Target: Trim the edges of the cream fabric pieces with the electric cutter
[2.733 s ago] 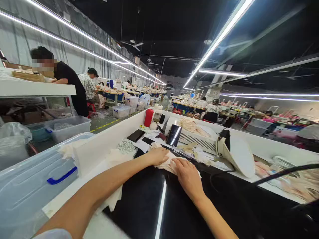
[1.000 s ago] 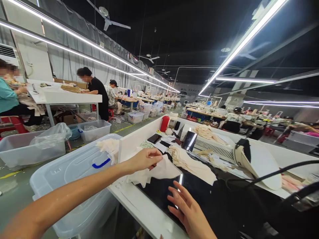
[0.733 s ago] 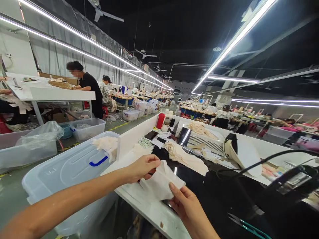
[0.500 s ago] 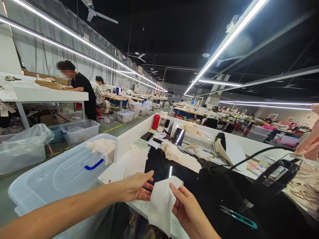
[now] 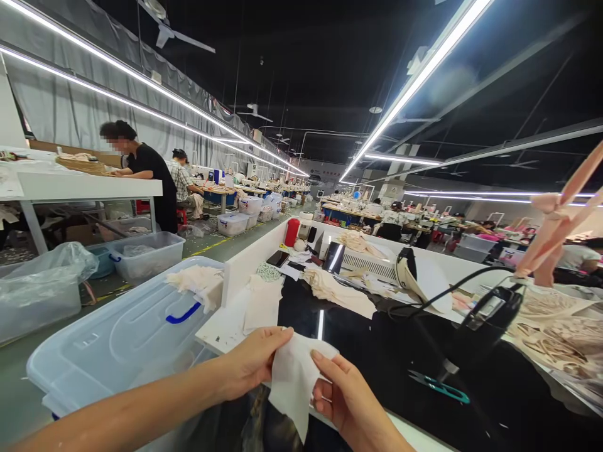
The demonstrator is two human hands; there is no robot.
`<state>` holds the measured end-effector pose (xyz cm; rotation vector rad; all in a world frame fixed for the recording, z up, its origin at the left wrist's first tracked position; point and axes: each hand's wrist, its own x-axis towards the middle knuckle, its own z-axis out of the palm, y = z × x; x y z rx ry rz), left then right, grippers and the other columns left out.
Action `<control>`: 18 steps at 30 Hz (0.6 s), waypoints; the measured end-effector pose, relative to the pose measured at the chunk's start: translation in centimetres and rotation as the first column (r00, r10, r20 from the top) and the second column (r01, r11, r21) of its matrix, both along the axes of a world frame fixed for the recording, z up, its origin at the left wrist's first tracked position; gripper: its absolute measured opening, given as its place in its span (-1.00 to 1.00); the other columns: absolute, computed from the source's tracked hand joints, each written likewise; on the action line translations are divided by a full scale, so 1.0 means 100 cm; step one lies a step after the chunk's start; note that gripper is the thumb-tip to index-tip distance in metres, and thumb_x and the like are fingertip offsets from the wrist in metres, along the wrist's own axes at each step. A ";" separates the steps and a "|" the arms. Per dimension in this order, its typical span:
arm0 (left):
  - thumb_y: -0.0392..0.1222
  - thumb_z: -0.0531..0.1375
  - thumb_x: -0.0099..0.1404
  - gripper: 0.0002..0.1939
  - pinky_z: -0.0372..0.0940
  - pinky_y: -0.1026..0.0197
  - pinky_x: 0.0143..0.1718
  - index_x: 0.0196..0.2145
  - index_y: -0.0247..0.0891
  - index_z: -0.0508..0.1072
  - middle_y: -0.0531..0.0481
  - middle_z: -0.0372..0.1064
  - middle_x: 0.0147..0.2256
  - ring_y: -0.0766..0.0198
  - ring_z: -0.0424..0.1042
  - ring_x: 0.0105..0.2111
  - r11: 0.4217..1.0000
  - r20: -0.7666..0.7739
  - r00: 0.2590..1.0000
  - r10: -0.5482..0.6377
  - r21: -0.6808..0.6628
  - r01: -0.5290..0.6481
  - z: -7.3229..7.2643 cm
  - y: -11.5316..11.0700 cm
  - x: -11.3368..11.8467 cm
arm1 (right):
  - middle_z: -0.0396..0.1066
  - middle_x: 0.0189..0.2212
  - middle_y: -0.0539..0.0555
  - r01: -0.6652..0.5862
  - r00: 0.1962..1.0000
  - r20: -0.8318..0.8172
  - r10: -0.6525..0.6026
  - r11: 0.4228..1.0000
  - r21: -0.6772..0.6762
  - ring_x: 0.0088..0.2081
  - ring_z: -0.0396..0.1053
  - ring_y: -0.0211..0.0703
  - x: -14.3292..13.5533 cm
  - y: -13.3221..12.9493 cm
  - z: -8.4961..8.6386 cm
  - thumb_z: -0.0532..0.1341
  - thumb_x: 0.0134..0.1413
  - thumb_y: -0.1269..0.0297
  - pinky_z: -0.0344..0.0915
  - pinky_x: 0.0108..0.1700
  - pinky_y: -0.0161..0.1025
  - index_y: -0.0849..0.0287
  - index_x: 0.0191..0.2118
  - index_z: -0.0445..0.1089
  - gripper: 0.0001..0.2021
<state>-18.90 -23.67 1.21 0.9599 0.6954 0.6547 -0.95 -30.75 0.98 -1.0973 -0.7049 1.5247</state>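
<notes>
A white piece of fabric [image 5: 294,376] hangs between my two hands, just over the front edge of the black tabletop [image 5: 348,351]. My left hand [image 5: 257,361] pinches its upper left corner between thumb and fingers. On the upper right side, my right hand [image 5: 342,389] grips the cloth, thumb on top and fingers curled behind. Beyond the hands lies a stack of cream fabric pieces [image 5: 336,292]. Another pale fabric piece [image 5: 262,303] rests on the white surface to the left.
Teal thread snips [image 5: 440,386] lie on the right, beside a black corded tool [image 5: 490,320] hung from a pink strip. A lidded plastic bin [image 5: 108,339] stands at left. A phone [image 5: 277,258] and red container [image 5: 292,232] sit at the back. A co-worker [image 5: 151,169] bends over a table.
My left hand, apart from the fabric with fingers spread before, has closed on its upper left corner. The right hand keeps its hold. The camera view has shifted slightly.
</notes>
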 end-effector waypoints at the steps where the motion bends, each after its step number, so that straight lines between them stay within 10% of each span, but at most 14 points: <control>1: 0.41 0.54 -0.11 -0.25 0.28 0.27 -0.32 -0.28 -0.29 0.48 0.03 0.48 -0.38 0.30 0.41 -0.40 1.000 -0.003 1.000 -0.002 0.015 0.002 0.001 0.000 -0.002 | 0.46 -0.56 -0.09 -0.004 1.000 0.005 0.004 1.000 -0.005 -0.60 0.40 -0.38 -0.002 -0.002 0.000 0.65 -0.21 -0.06 0.34 -0.58 -0.47 0.20 -0.23 0.52 -0.46; 18: 0.48 0.38 0.00 -0.31 -0.06 0.29 -0.49 -0.51 -0.20 0.24 0.17 0.13 -0.56 0.40 0.03 -0.54 0.970 -0.180 0.982 0.052 0.243 -0.007 0.020 -0.019 0.001 | 0.41 -0.61 -0.06 -0.303 0.947 0.123 0.297 0.952 0.032 -0.66 0.25 -0.47 0.012 -0.024 -0.028 0.59 -0.20 -0.23 0.14 -0.53 -0.45 0.21 -0.35 0.51 -0.42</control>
